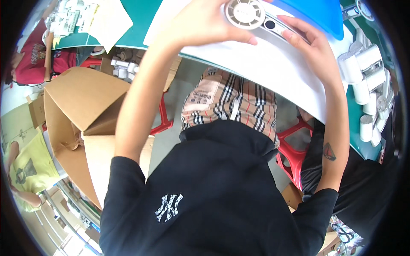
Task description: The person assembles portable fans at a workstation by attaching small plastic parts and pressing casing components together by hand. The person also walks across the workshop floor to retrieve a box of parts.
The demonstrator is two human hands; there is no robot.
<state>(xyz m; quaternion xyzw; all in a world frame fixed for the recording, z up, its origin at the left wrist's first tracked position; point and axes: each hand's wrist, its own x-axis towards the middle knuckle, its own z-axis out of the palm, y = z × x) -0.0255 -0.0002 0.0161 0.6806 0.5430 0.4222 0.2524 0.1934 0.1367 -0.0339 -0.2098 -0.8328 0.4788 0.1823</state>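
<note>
A small handheld fan (245, 13) with a round, pale grille and a narrow handle is held up over the table's near side. My left hand (201, 24) is around the grille end, its thumb stretched below the rim and a fingertip showing at the top edge. The handle, which has a dark round spot, lies between the thumb and fingers of my right hand (314, 45). Part of my left hand is cut off by the upper edge. Beneath the fan is a white sheet (273, 72) spread on the table.
A blue tray (318, 17) is at the far right. Several white cylindrical parts (361, 91) crowd the green table's right side, with another fan (364, 9) beyond. An open cardboard box (85, 96) stands left, near a red stool (162, 117). People sit on both sides.
</note>
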